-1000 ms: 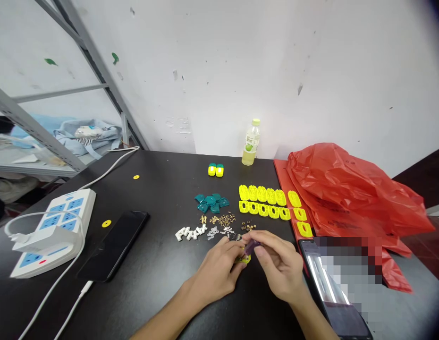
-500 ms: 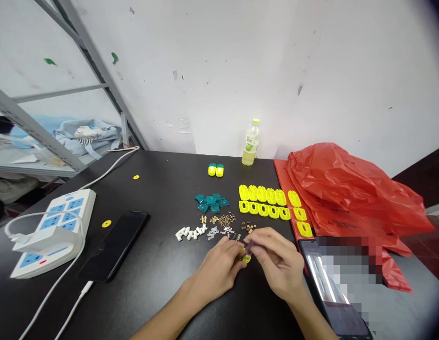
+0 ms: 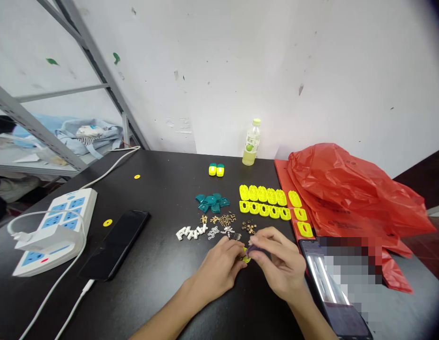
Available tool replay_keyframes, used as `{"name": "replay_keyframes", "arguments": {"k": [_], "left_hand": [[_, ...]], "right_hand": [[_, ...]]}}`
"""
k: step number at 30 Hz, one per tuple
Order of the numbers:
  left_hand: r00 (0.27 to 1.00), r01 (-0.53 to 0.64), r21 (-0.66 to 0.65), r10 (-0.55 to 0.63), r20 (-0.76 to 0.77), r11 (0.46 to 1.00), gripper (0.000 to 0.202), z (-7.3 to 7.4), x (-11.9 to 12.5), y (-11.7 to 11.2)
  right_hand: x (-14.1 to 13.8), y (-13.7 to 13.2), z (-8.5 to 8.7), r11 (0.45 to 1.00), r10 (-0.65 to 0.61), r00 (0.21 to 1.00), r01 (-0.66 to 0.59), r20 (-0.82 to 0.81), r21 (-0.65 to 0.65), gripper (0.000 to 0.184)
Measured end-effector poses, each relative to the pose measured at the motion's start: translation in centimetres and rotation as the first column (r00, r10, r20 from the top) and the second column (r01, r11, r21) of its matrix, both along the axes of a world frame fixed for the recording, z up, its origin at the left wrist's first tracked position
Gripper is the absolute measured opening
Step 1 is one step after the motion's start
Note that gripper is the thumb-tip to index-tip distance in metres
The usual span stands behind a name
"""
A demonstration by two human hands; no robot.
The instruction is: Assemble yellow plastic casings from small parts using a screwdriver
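My left hand [image 3: 217, 270] rests on the black table [image 3: 163, 179] with its fingers pinched on a small yellow plastic piece [image 3: 246, 259]. My right hand [image 3: 281, 264] is closed on a small dark purple tool [image 3: 254, 248] whose tip meets that piece. Just beyond the hands lie small white clips [image 3: 191, 232], brass bits [image 3: 224, 219] and a tiny dark chip [image 3: 235, 236]. Farther back are teal caps [image 3: 211, 202] and two rows of yellow shells [image 3: 264, 201].
A phone [image 3: 115, 244] on a white cable and a white power strip [image 3: 53, 230] lie at the left. A second phone [image 3: 333, 293] sits at the right beside a red plastic bag [image 3: 350, 189]. A drink bottle [image 3: 251, 142] stands by the wall.
My right hand has shifted a little lower and turned the purple tool against the yellow piece. The left hand has hardly moved.
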State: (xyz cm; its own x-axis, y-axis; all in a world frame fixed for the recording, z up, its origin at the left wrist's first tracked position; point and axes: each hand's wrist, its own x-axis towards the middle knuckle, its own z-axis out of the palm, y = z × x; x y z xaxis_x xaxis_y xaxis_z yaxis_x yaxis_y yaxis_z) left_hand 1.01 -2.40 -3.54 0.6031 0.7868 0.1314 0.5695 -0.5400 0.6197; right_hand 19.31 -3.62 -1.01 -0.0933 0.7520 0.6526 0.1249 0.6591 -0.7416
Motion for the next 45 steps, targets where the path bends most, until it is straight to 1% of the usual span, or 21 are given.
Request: {"name": "replay_keyframes", "arguments": {"k": [2,3,5,7,9,11,12,16,17,21,24,26,29,31,33,34,36,38,39,43,45], "left_hand": [[1.000,0.004,-0.005,-0.004,-0.001,1.000,0.006,0.1,0.0,0.0],[1.000,0.002,-0.008,-0.002,0.000,1.000,0.005,0.2,0.0,0.0],[1.000,-0.001,-0.016,0.001,0.002,1.000,0.005,0.3,0.0,0.0],[1.000,-0.001,-0.018,0.001,0.002,1.000,0.005,0.3,0.0,0.0],[1.000,0.001,-0.018,-0.002,-0.004,1.000,0.004,0.3,0.0,0.0],[1.000,0.000,-0.013,0.000,-0.010,1.000,0.005,0.2,0.0,0.0],[1.000,-0.001,-0.009,0.001,-0.013,1.000,0.005,0.2,0.1,0.1],[1.000,0.000,0.006,0.000,-0.025,1.000,0.005,0.3,0.0,0.1],[1.000,0.006,0.007,-0.006,-0.025,1.000,0.005,0.3,0.0,0.1],[0.999,0.035,0.006,-0.035,-0.008,0.999,0.014,0.6,-0.2,0.1],[0.999,0.046,0.012,-0.045,-0.014,0.999,0.018,0.8,-0.3,0.2],[0.998,0.059,0.007,-0.059,-0.018,0.998,0.020,1.0,-0.4,0.2],[0.998,0.064,-0.007,-0.064,-0.028,0.998,0.019,1.2,-0.4,0.1],[0.998,0.051,0.005,-0.051,-0.034,0.999,0.017,1.1,-0.4,0.1],[0.998,0.051,0.019,-0.051,-0.034,0.999,0.016,1.0,-0.4,0.1],[0.998,0.057,0.018,-0.056,-0.035,0.998,0.017,0.9,-0.3,0.1],[0.997,0.069,0.002,-0.069,-0.036,0.998,0.019,0.9,-0.3,0.1],[0.997,0.065,-0.008,-0.065,-0.040,0.998,0.018,1.0,-0.3,0.1],[0.997,0.062,-0.008,-0.063,-0.045,0.998,0.017,1.0,-0.3,0.1],[0.996,0.069,0.003,-0.069,-0.058,0.998,0.016,1.2,-0.3,0.1],[0.996,0.072,-0.004,-0.072,-0.054,0.997,0.016,1.3,-0.3,0.1]], "right_hand": [[0.0,0.0,0.0,0.998,0.000,1.000,0.000,0.002,-0.057,0.038],[0.0,0.0,0.1,0.998,0.009,1.000,-0.008,0.011,-0.063,0.037],[-0.1,0.0,0.1,1.000,-0.001,1.000,0.001,0.026,-0.005,0.036],[-0.1,0.0,0.2,0.998,-0.036,0.999,0.034,0.029,0.056,0.038],[0.0,-0.1,0.2,0.998,-0.052,0.998,0.050,0.033,0.034,0.040],[0.1,-0.1,0.2,0.999,-0.023,0.998,0.025,0.059,-0.027,0.041],[0.1,-0.1,0.2,0.999,-0.003,0.997,0.006,0.078,-0.037,0.042],[0.1,0.1,0.5,0.998,-0.010,0.995,0.005,0.094,0.055,0.043],[0.1,0.1,0.5,0.998,-0.010,0.996,0.006,0.087,0.057,0.044],[0.1,0.2,0.6,0.999,0.041,0.997,-0.040,0.068,-0.014,0.042],[0.2,0.2,0.5,1.000,-0.002,0.999,0.002,0.038,0.015,0.036],[0.2,0.2,0.4,1.000,-0.021,0.999,0.021,0.031,0.007,0.036],[0.2,0.2,0.5,0.999,0.029,0.997,-0.028,0.066,-0.023,0.039],[0.1,0.1,0.6,1.000,0.023,0.996,-0.024,0.088,0.017,0.040],[0.0,0.1,0.6,0.997,-0.021,0.996,0.015,0.083,0.074,0.042],[0.0,0.1,0.5,0.996,-0.036,0.996,0.030,0.076,0.082,0.044],[0.0,0.1,0.5,0.999,-0.025,0.997,0.022,0.077,0.040,0.045],[0.0,0.0,0.5,1.000,0.017,0.994,-0.015,0.111,-0.017,0.046],[0.1,0.0,0.5,1.000,0.028,0.992,-0.026,0.123,-0.018,0.046],[0.1,-0.1,0.7,0.997,-0.001,0.994,-0.007,0.108,0.077,0.045],[0.2,-0.2,1.0,0.998,0.020,0.993,-0.027,0.118,0.051,0.047]]}}
